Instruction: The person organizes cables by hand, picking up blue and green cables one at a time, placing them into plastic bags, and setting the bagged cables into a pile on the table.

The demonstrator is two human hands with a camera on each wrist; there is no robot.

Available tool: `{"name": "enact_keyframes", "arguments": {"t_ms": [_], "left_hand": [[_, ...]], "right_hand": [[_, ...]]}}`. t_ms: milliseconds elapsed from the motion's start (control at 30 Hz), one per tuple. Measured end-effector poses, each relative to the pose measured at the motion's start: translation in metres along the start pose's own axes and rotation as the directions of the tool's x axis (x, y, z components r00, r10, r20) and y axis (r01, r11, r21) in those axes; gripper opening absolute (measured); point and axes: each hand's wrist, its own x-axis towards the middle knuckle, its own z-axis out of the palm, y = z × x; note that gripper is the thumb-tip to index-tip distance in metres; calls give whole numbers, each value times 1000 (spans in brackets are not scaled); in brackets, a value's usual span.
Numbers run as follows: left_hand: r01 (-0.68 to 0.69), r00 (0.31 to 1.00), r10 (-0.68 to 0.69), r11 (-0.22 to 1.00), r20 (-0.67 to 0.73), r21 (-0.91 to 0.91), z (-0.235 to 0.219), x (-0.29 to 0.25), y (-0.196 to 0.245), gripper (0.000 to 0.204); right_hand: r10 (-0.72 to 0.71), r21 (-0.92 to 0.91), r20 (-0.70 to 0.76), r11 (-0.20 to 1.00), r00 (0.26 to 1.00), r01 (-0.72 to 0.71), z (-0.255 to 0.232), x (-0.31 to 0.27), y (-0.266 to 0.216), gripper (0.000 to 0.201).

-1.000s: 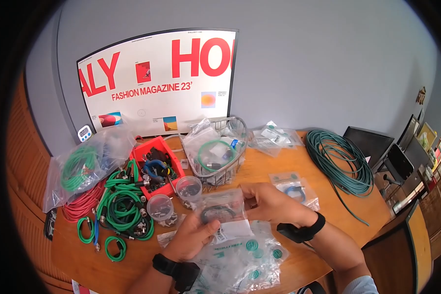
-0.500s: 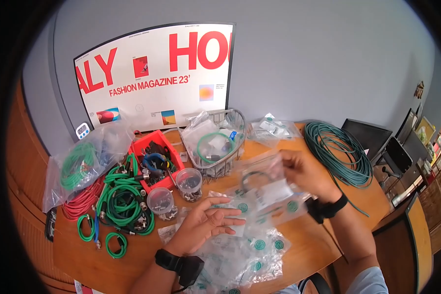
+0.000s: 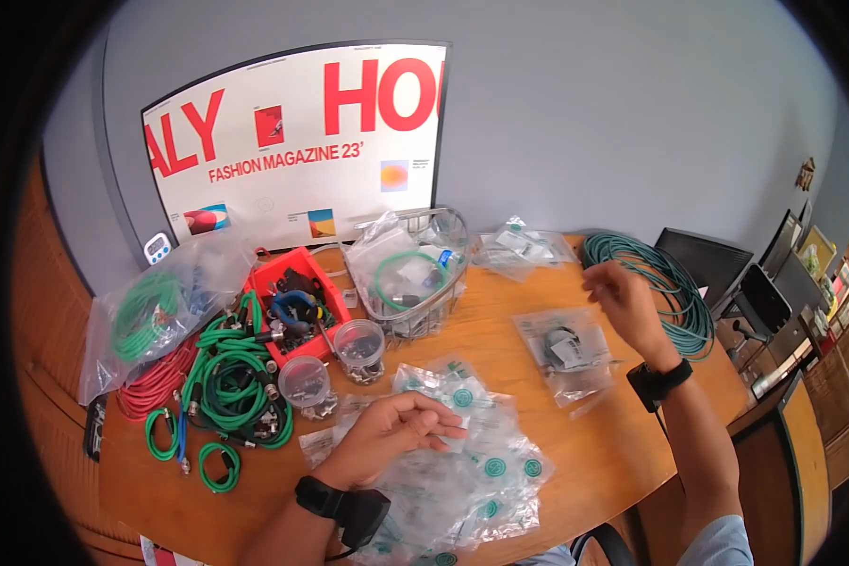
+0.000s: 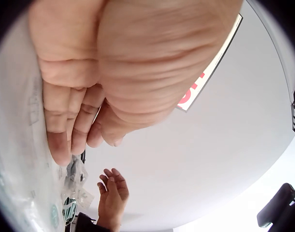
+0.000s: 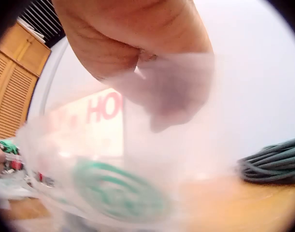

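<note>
In the head view my left hand [image 3: 391, 434] hovers with loosely bent fingers over a pile of clear bags with green print [image 3: 486, 472]; nothing shows in its grip. My right hand [image 3: 632, 307] is raised, its fingers loosely apart, up and right of a clear bag with a dark coiled cable and white label [image 3: 568, 351] that lies on the table. The left wrist view also shows the right hand [image 4: 112, 195] holding nothing. In the right wrist view, blurred clear plastic with green print [image 5: 121, 191] overlaps the right fingers; contact is unclear.
At left are green cables [image 3: 241, 387], a red bin [image 3: 302, 264] and two clear cups [image 3: 358, 349]. A wire basket [image 3: 464, 274] with bags stands by the poster [image 3: 292, 141]. Bags [image 3: 524, 245] and a dark green cable coil [image 3: 670, 302] lie behind on the right.
The bag with the dark cable has moved right from between my hands onto the table. My right hand has let it go and risen; my left has released its hold.
</note>
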Motion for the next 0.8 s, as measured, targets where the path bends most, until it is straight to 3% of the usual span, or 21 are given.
{"name": "enact_keyframes", "arguments": {"t_ms": [67, 133, 200, 267, 300, 367, 400, 467, 533, 600, 667, 733, 800], "left_hand": [[-5, 1000, 5, 1000, -1, -4, -1, 0, -2, 25], [-22, 1000, 22, 1000, -4, -13, -1, 1, -3, 24], [-27, 1000, 26, 1000, 8, 11, 0, 0, -3, 23], [-64, 997, 61, 996, 40, 61, -5, 4, -10, 22], [-92, 993, 84, 989, 81, 111, -8, 5, -14, 22], [-132, 988, 114, 973, 103, 189, -8, 5, -18, 22], [-165, 982, 134, 951, 130, 263, -7, 6, -18, 23], [-208, 975, 178, 937, 129, 280, -5, 6, -15, 28], [-176, 978, 125, 923, 167, 341, -8, 7, -17, 24], [-179, 979, 150, 955, 137, 235, -6, 8, -21, 21], [-127, 992, 115, 952, 56, 279, 0, 0, -10, 20], [-75, 997, 64, 933, 42, 353, 5, -11, 7, 27], [-8, 998, 34, 892, -50, 451, 10, -12, 12, 23]], "right_hand": [[-12, 341, 210, 938, 978, -62, 16, -3, -48, 23], [-23, 287, 415, 952, 909, -107, 27, -5, -103, 23], [-313, 373, 384, 913, 869, 164, 55, -7, -138, 20], [-469, 337, 416, 875, 779, 347, 74, -3, -175, 16], [-477, 339, 416, 872, 774, 354, 81, 0, -193, 16], [-435, 300, 605, 900, 667, 316, 95, 8, -221, 14], [-443, 303, 605, 896, 662, 324, 104, 12, -227, 14], [-597, 442, 466, 796, 653, 413, 125, 24, -239, 12], [-578, 432, 509, 813, 638, 391, 140, 31, -256, 14], [-652, 414, 475, 759, 591, 503, 152, 35, -275, 15], [-694, 412, 434, 720, 575, 558, 172, 35, -290, 17], [-789, 308, 266, 615, 555, 726, 189, 38, -303, 20], [-756, 289, 296, 654, 584, 699, 198, 40, -314, 21]]}}
